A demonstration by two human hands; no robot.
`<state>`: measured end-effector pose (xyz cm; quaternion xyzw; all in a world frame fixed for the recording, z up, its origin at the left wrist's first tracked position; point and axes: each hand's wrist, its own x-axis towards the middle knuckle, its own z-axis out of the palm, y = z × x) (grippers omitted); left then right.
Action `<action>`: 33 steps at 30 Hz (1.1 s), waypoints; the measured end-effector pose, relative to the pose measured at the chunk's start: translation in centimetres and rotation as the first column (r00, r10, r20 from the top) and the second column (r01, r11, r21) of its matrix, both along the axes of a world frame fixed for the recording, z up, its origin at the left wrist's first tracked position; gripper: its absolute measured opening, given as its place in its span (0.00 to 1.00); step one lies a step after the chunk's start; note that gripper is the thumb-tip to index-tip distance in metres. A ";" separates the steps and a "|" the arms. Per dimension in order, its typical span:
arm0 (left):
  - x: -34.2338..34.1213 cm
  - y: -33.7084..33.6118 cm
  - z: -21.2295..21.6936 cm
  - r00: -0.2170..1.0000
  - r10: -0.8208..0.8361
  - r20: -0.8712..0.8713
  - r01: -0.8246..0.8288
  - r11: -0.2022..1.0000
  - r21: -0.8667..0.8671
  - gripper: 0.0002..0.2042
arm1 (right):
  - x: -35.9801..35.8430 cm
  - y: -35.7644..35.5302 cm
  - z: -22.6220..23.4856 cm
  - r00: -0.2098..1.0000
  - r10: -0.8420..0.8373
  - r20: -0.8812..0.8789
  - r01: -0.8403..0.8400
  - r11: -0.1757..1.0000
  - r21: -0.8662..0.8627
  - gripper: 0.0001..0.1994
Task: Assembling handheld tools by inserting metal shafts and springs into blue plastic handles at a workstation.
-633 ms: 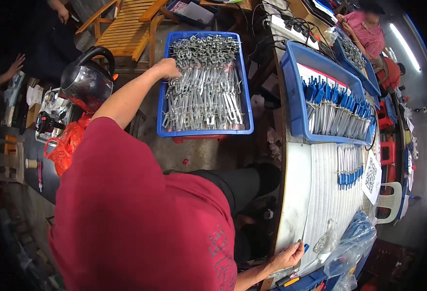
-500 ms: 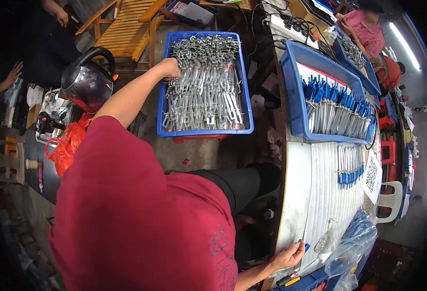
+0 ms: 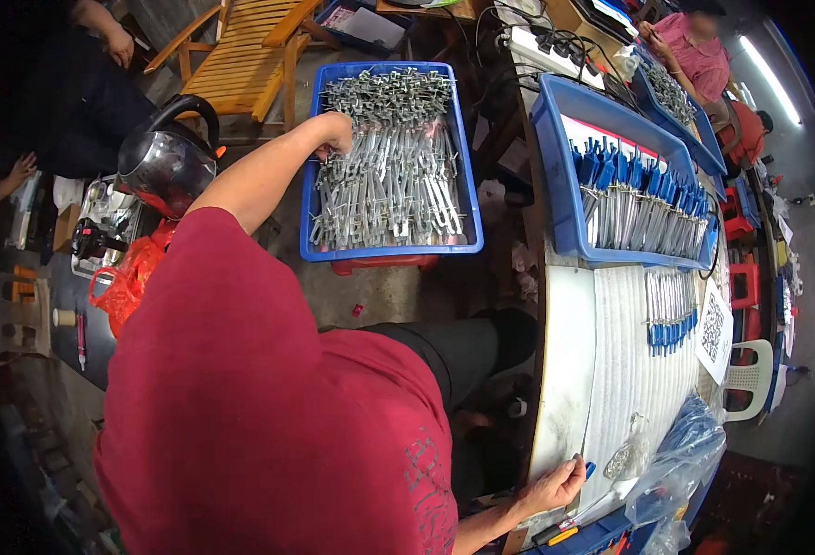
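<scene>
My left hand (image 3: 335, 136) reaches over the left rim of a blue plastic tray (image 3: 308, 227). Its fingers curl down among slim metal parts (image 3: 394, 190) that fill the tray in bundled rows. What those fingers grip is hidden. Low on the workbench, my right hand (image 3: 558, 483) is closed, thumb against fingers, with a small blue piece (image 3: 591, 470) showing past the fingertips. Close by it lies a clear bag of small metal pieces (image 3: 627, 457).
Blue-handled metal parts (image 3: 672, 319) lie in a row on the foam-covered bench (image 3: 622, 370); more fill a blue bin (image 3: 569, 217). A kettle (image 3: 156, 165) and red bag (image 3: 128, 282) stand left. Several tools (image 3: 560, 535) lie near the bench's front. Other people are nearby.
My left hand has shifted slightly right and farther into the tray, its fingers lower among the metal parts. My right hand has stayed nearly still with the blue piece.
</scene>
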<state>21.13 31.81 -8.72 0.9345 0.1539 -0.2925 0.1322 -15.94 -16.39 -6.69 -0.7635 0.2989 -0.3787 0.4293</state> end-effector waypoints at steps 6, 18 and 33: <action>-0.9 -1.2 1.5 0.984 -0.150 0.096 0.136 0.981 0.136 0.06 | -0.2 -0.1 0.0 1.000 0.005 -0.016 -0.005 1.000 -0.005 0.09; -2.8 -2.4 3.3 0.967 -0.189 0.169 0.149 0.963 0.225 0.09 | -0.5 -0.8 -0.8 1.000 0.018 0.023 -0.018 1.000 0.014 0.08; -3.1 -0.8 1.4 0.882 -0.386 0.269 0.275 0.886 0.373 0.10 | -0.1 -0.1 -0.4 0.998 -0.005 0.060 0.005 1.000 0.000 0.08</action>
